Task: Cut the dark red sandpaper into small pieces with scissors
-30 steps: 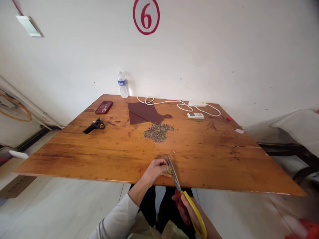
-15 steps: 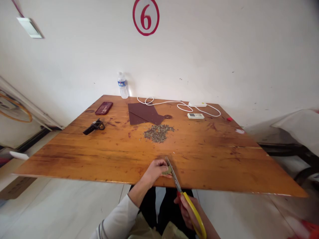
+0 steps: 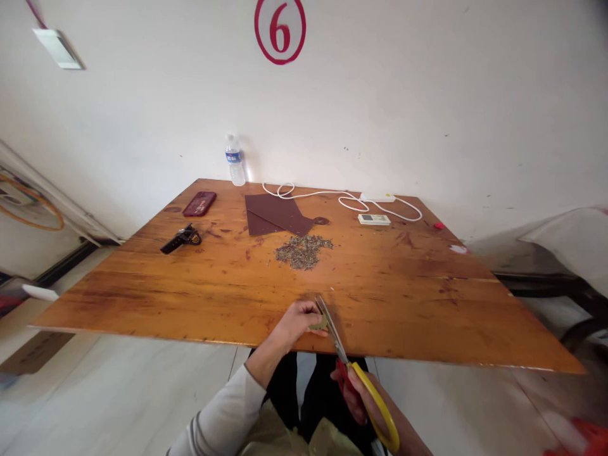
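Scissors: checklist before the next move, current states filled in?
1. Scissors held in right hand: ok, gripped by the handles.
2. Blades parted: ok, tips slightly apart.
3. Green piece held in left hand: ok, beside the blades.
4. Left hand clear of the blades: cannot tell; it is very close and the gap is too small to judge.
5. Pile clear of the blades: ok, farther back on the table.
6. Bottle upright: ok, by the wall.

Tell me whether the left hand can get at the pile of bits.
Probably yes: mostly tabletop separates the left hand from the pile of bits, though that hand holds a green piece, with scissors close alongside.
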A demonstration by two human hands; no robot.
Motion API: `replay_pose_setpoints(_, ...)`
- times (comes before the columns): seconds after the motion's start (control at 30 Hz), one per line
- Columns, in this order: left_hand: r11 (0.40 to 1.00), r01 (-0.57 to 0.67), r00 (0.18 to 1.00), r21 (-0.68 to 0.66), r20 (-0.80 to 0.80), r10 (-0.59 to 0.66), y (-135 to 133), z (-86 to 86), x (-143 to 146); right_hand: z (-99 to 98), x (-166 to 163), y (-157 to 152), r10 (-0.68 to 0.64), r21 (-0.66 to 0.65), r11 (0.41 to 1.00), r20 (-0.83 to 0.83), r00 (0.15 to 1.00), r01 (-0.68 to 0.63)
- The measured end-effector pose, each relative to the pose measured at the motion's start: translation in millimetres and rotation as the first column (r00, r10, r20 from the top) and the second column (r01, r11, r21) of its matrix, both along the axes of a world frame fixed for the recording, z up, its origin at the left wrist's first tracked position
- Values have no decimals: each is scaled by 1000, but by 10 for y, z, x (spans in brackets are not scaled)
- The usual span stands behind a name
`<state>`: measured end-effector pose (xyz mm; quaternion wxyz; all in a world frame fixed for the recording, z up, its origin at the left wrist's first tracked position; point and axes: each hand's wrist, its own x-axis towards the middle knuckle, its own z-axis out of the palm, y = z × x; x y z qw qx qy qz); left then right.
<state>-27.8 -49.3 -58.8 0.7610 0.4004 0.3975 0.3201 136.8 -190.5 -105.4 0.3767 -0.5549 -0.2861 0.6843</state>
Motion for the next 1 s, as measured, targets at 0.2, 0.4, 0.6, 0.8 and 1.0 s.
replay_pose_setpoints(0.2, 1000, 1, 1000, -13, -7, -1, 8, 19, 3, -45, -6, 21, -25, -133, 991, -57, 998, 17)
replay_pose_setpoints(0.4, 1000, 1, 1000, -18, -8, -1, 13, 41, 2, 46, -58, 70, -46, -192, 980, 15, 999, 48)
replay_pose_setpoints(0.6, 999, -35, 999, -33, -1, 35, 1, 56, 4, 5, -99, 31, -80, -135, 988, -30, 996, 75)
replay_pose_setpoints(0.8, 998, -45, 999, -36, 23, 46, -3, 34, 15, -75, -159, 28, -75, -53, 996, -42, 996, 72)
replay_pose_setpoints(1.0, 999, -45, 999, -3, 20, 45, -1, 11, 5, -24, -190, 28, -136, -71, 988, 5, 991, 136)
